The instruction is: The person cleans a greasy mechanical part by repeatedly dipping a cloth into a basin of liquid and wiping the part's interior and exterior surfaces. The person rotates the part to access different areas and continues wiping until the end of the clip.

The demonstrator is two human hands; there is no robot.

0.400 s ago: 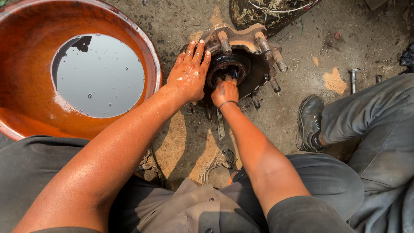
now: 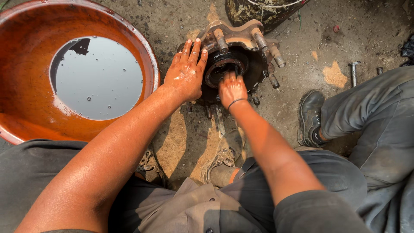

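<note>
Wheel hub point(image 2: 241, 56), rusty and greasy, studs protruding, lies on the dirt floor point(image 2: 310, 26). Left hand point(image 2: 186, 71) rests flat, fingers spread, on the hub's left edge. Right hand point(image 2: 232, 88) reaches into the hub's dark central bore; fingertips hidden inside. Orange basin point(image 2: 26, 86) with dark liquid sits just left of the hub. Loose bolt point(image 2: 353, 72) lies right of the hub, well apart. Another person's boot point(image 2: 310, 116) rests lower right of the hub.

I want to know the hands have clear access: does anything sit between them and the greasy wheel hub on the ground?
Nothing visible does. The left hand lies flat on the wheel hub, and the right hand has its fingers at the hub's dark centre bore.
</note>
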